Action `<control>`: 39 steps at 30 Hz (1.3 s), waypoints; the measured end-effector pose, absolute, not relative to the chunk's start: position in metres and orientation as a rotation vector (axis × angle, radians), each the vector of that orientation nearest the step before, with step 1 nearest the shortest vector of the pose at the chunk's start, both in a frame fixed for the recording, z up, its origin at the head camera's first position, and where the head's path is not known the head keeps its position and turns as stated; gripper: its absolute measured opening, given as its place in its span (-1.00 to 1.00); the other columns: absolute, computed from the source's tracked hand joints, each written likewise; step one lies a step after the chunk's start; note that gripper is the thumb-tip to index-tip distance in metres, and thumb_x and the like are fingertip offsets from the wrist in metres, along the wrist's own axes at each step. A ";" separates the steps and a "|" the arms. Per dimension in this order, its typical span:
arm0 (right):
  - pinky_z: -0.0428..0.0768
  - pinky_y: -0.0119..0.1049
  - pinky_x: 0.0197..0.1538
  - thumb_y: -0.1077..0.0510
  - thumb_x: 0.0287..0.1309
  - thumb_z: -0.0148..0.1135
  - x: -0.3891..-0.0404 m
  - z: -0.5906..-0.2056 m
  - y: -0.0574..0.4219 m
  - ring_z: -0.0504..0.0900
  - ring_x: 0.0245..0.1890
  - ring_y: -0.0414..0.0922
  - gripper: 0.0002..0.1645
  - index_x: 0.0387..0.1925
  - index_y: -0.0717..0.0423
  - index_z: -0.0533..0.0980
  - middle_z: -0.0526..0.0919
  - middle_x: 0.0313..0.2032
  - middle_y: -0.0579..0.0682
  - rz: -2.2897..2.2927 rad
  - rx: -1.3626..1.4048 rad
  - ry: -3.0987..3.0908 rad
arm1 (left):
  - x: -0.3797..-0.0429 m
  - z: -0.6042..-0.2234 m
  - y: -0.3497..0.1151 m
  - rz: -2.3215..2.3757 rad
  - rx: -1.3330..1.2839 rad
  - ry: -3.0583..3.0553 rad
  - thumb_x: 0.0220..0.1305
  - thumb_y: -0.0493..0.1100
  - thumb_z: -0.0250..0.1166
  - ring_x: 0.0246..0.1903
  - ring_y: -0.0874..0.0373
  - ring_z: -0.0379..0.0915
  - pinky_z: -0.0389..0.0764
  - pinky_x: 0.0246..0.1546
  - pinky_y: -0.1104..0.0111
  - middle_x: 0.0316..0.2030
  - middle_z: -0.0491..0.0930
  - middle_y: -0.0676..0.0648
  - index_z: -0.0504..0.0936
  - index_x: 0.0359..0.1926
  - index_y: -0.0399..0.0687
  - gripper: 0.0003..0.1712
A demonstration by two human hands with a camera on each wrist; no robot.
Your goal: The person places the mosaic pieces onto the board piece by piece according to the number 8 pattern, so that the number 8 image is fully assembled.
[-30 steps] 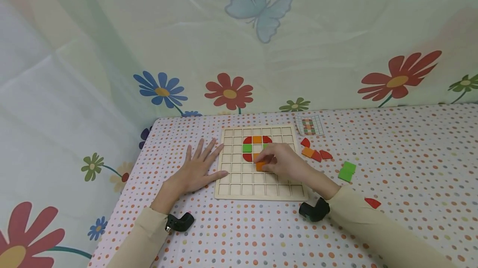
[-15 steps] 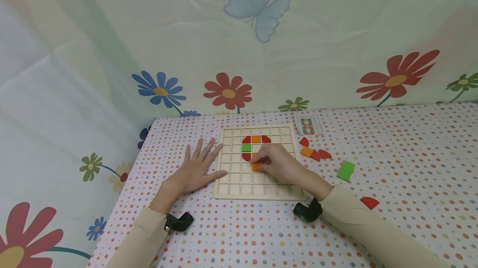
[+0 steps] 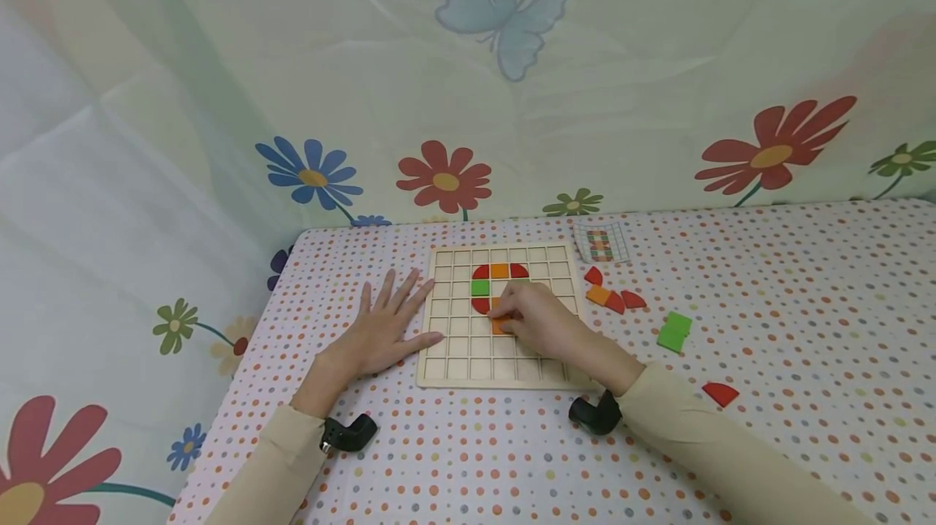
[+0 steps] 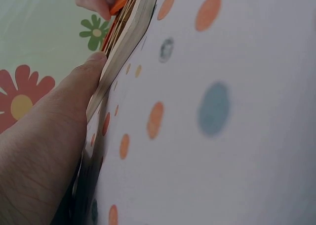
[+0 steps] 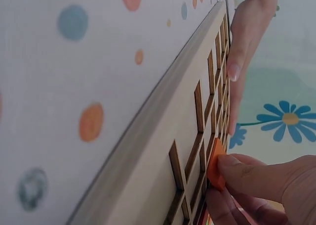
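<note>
A light wooden grid board (image 3: 461,366) lies on the table. Its upper middle cells hold red quarter-circle tiles (image 3: 480,272), an orange square tile (image 3: 500,271) and a green square tile (image 3: 479,288). My right hand (image 3: 548,320) pinches another orange square tile (image 5: 215,164) between thumb and fingers; in the right wrist view it stands tilted at the grid. This hand covers part of the pattern. My left hand (image 3: 382,331) lies palm down at the board's left edge, fingers spread, its thumb reaching the rim.
Right of the board lie loose red quarter-circle tiles (image 3: 633,299), an orange square tile (image 3: 598,294) and two green square tiles (image 3: 674,331). Another red quarter-circle tile (image 3: 721,393) is nearer my right sleeve. A gridded pattern card (image 3: 602,242) sits at the board's upper right corner.
My right hand has shifted slightly left over the board, still pinching the orange square tile. The left hand has kept its place beside the board.
</note>
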State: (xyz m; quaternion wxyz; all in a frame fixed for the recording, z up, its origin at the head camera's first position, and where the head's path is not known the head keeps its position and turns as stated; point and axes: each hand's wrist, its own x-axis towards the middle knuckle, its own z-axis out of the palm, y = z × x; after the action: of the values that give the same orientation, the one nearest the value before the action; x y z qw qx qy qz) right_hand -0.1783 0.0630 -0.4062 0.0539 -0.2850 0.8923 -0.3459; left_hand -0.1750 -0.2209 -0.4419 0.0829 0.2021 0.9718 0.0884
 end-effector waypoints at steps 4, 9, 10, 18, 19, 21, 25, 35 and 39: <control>0.61 -0.35 -0.22 0.49 0.17 0.43 -0.177 -0.408 0.060 0.58 -0.31 -0.14 -0.84 -0.28 0.27 0.81 0.62 -0.37 -0.06 -1.040 -0.884 2.747 | -0.176 -0.443 -0.221 0.256 0.595 2.906 0.45 0.47 0.03 0.63 -0.26 -0.53 -0.43 0.49 -0.35 0.69 -0.30 -0.09 -0.12 0.71 0.15 0.05; 0.67 -0.30 -0.15 0.50 0.19 0.40 -0.173 -0.411 0.060 0.63 -0.26 -0.11 -0.82 -0.30 0.24 0.81 0.63 -0.36 -0.07 -1.039 -0.883 2.777 | -0.176 -0.444 -0.220 0.246 0.592 2.909 0.45 0.49 0.02 0.63 -0.27 -0.53 -0.43 0.49 -0.35 0.69 -0.29 -0.09 -0.12 0.71 0.16 0.05; 0.66 -0.30 -0.16 0.49 0.19 0.40 -0.173 -0.411 0.061 0.63 -0.25 -0.11 -0.82 -0.28 0.24 0.81 0.64 -0.35 -0.07 -1.050 -0.873 2.769 | -0.176 -0.444 -0.220 0.243 0.592 2.909 0.44 0.49 0.02 0.63 -0.27 -0.53 -0.42 0.49 -0.35 0.69 -0.29 -0.09 -0.12 0.71 0.16 0.05; 0.73 -0.21 -0.02 0.47 0.21 0.40 -0.174 -0.406 0.081 0.71 -0.10 -0.06 -0.77 -0.16 0.20 0.79 0.77 -0.16 -0.03 -1.132 -0.943 2.608 | -0.174 -0.443 -0.221 0.244 0.600 2.908 0.44 0.47 0.04 0.63 -0.28 -0.51 -0.41 0.49 -0.37 0.69 -0.28 -0.11 -0.11 0.71 0.15 0.06; 0.73 -0.20 0.00 0.47 0.23 0.39 -0.174 -0.405 0.086 0.72 -0.08 -0.05 -0.76 -0.15 0.19 0.79 0.77 -0.14 -0.03 -1.142 -0.943 2.595 | -0.174 -0.443 -0.221 0.250 0.606 2.912 0.44 0.47 0.06 0.63 -0.30 -0.50 -0.40 0.49 -0.38 0.69 -0.26 -0.12 -0.09 0.71 0.13 0.06; 0.73 -0.16 0.01 0.44 0.25 0.38 -0.173 -0.401 0.096 0.71 -0.06 -0.05 -0.76 -0.13 0.16 0.79 0.77 -0.11 -0.04 -1.152 -0.923 2.587 | -0.174 -0.443 -0.221 0.254 0.611 2.916 0.44 0.46 0.07 0.63 -0.31 -0.49 -0.39 0.48 -0.39 0.69 -0.25 -0.13 -0.08 0.71 0.13 0.06; 0.71 -0.17 -0.01 0.39 0.27 0.39 -0.171 -0.392 0.122 0.67 -0.12 -0.09 -0.78 -0.10 0.15 0.78 0.75 -0.13 -0.07 -1.137 -0.831 2.640 | -0.175 -0.444 -0.221 0.256 0.610 2.923 0.43 0.46 0.08 0.63 -0.30 -0.49 -0.40 0.48 -0.38 0.69 -0.24 -0.13 -0.08 0.71 0.13 0.06; 0.74 0.05 -0.06 0.38 0.18 0.48 -0.180 -0.390 0.199 0.70 -0.15 0.11 -0.75 -0.08 0.32 0.73 0.70 -0.11 0.21 -1.027 -0.571 2.863 | -0.174 -0.442 -0.220 0.252 0.602 2.923 0.43 0.46 0.08 0.63 -0.29 -0.51 -0.40 0.49 -0.37 0.69 -0.25 -0.13 -0.09 0.71 0.13 0.06; 0.73 0.10 -0.04 0.37 0.17 0.49 -0.187 -0.395 0.216 0.70 -0.14 0.14 -0.72 -0.06 0.36 0.71 0.70 -0.12 0.21 -0.992 -0.527 2.845 | -0.173 -0.442 -0.220 0.259 0.601 2.920 0.43 0.47 0.07 0.63 -0.28 -0.52 -0.41 0.49 -0.37 0.69 -0.26 -0.13 -0.10 0.71 0.13 0.07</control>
State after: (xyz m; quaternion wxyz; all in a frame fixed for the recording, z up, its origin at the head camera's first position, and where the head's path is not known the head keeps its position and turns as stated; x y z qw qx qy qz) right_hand -0.1874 0.2158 -0.3952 0.0416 -0.1722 0.9294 -0.3239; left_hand -0.1728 -0.2202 -0.4422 0.0746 0.2002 0.9731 0.0863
